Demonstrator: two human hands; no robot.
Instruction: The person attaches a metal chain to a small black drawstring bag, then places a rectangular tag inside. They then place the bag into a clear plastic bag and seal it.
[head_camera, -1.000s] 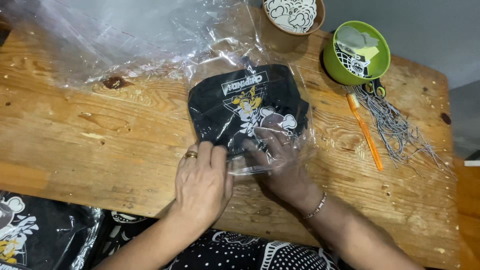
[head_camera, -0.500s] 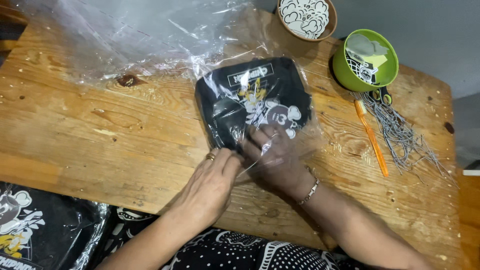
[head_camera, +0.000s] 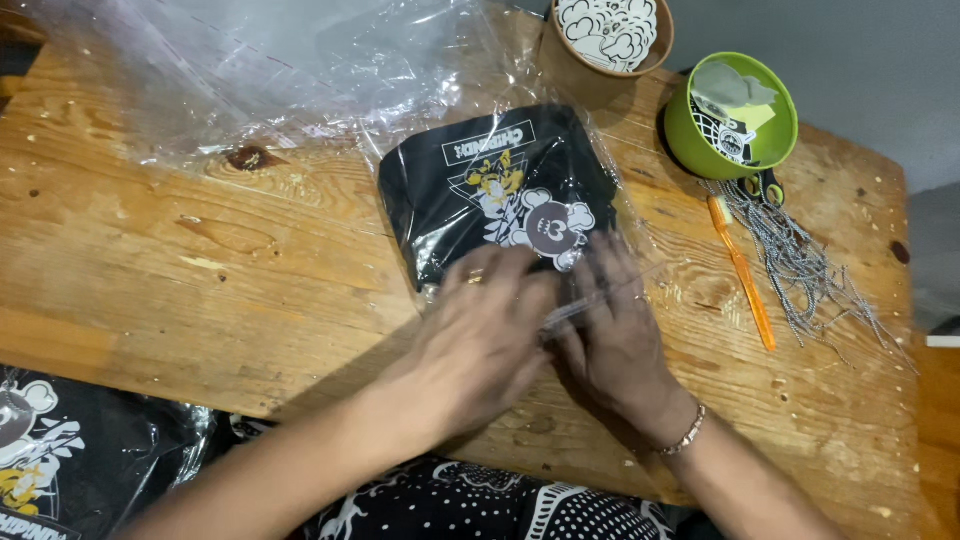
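A folded black shirt (head_camera: 495, 190) in a clear bag (head_camera: 610, 250) was laid on the wooden table (head_camera: 200, 270). The bag's near edge was pressed flat by the left hand (head_camera: 480, 335) and the right hand (head_camera: 620, 345), fingers spread, nothing gripped. A green bowl (head_camera: 690, 140), an orange toothbrush (head_camera: 742, 272) and loose plastic (head_camera: 250, 70) were seen nearby.

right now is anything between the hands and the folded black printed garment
Only the clear plastic bag around the folded black printed garment. The left hand and right hand press on its near edge through the film.
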